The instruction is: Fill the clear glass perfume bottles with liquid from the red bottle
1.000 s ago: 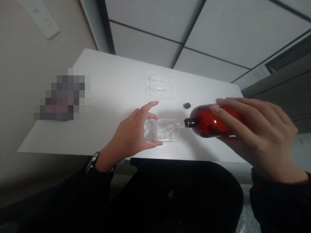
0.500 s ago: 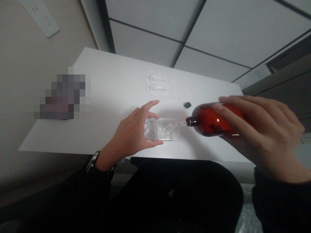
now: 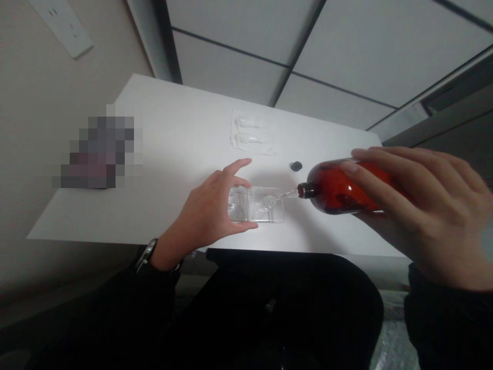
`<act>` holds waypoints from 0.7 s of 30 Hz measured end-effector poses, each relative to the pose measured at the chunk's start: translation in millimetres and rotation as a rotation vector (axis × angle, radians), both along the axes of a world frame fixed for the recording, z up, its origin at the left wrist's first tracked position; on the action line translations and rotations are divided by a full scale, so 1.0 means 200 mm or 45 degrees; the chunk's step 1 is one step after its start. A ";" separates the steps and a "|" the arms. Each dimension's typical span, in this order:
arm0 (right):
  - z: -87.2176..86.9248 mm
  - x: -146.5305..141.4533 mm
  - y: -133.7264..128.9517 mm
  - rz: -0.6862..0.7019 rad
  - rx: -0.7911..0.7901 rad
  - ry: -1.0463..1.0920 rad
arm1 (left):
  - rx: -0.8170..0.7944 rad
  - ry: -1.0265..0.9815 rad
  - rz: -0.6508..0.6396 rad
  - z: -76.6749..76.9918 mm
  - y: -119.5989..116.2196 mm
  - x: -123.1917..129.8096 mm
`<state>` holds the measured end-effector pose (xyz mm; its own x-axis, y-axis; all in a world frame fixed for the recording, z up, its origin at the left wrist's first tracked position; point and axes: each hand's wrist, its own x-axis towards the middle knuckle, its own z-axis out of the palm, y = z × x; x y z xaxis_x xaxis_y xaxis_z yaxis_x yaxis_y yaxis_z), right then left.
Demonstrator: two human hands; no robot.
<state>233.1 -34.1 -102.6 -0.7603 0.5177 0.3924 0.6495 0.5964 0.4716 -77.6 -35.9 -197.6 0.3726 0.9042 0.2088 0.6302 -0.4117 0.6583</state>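
A brown glass bottle (image 3: 335, 190) lies tilted in the grip of my right hand (image 3: 427, 205), its open neck pointing left. Clear liquid (image 3: 288, 194) streams from its mouth into a clear plastic box (image 3: 275, 210) on the table. My left hand (image 3: 208, 205) grips the left part of that box, thumb on the near side and fingers on the far side, with the index finger raised off it. A black cap (image 3: 296, 166) rests on the table beyond the bottle's neck.
Behind the box, two clear tube-like pieces (image 3: 250, 137) lie in a transparent package on the white table (image 3: 165, 128). A blurred-out object (image 3: 100, 154) stands at the table's left edge. Grey panels (image 3: 231, 56) rise behind the table.
My right hand and the bottle have shifted slightly to the right. Liquid keeps flowing into the box, and my left hand holds its place.
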 end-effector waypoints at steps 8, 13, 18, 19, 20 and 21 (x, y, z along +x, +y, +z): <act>0.03 -0.01 -0.01 -0.032 -0.034 -0.038 | 0.018 -0.022 0.000 0.00 0.00 0.00; 0.04 -0.01 -0.01 -0.023 -0.039 -0.064 | 0.006 -0.018 0.008 0.00 0.00 0.00; 0.05 -0.02 -0.01 -0.047 -0.048 -0.057 | 0.000 -0.021 0.016 0.00 0.00 0.00; 0.05 -0.02 -0.01 -0.047 -0.049 -0.055 | 0.002 -0.024 0.016 0.00 0.00 0.00; 0.05 -0.02 -0.01 -0.044 -0.049 -0.055 | 0.005 -0.028 0.015 0.00 0.00 0.00; 0.06 -0.02 -0.01 -0.042 -0.051 -0.061 | 0.007 -0.030 0.014 0.00 0.00 0.00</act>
<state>229.2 -36.0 -91.6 -0.7600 0.5573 0.3345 0.6464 0.5941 0.4788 -77.3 -36.0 -198.1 0.3578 0.9070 0.2222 0.6190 -0.4086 0.6707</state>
